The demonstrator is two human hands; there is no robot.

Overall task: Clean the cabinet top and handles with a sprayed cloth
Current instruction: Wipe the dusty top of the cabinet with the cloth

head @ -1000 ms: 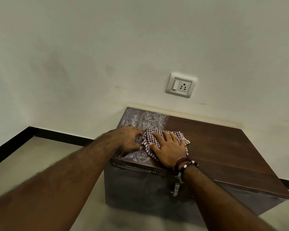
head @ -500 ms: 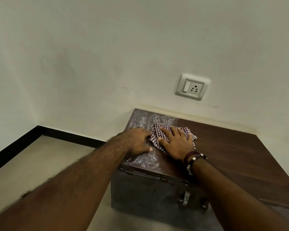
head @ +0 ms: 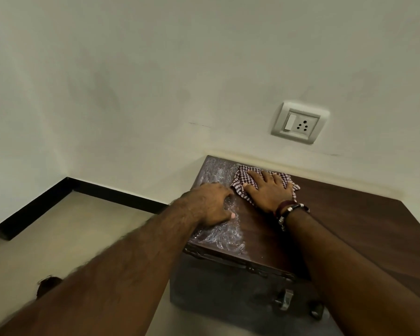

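Observation:
A low dark wooden cabinet (head: 349,221) stands against the wall. Its left part is covered in crinkled clear plastic wrap (head: 224,235). A red-and-white checked cloth (head: 240,181) lies near the back left of the top. My right hand (head: 268,190), with bracelets at the wrist, presses flat on the cloth with fingers spread. My left hand (head: 210,206) rests palm down on the plastic wrap just left of the cloth, fingers curled, holding nothing. A metal handle (head: 285,299) shows on the cabinet's front face, partly hidden by my right forearm.
A white wall socket with a switch (head: 300,123) sits above the cabinet. A black skirting board (head: 117,194) runs along the wall to a corner at the left. Beige floor (head: 70,236) lies left of the cabinet. A small dark object (head: 47,284) peeks out beside my left forearm.
My right hand has pushed the cloth away from me, from the front middle of the top toward the back edge. My left hand stays on the plastic wrap. The view shifted left.

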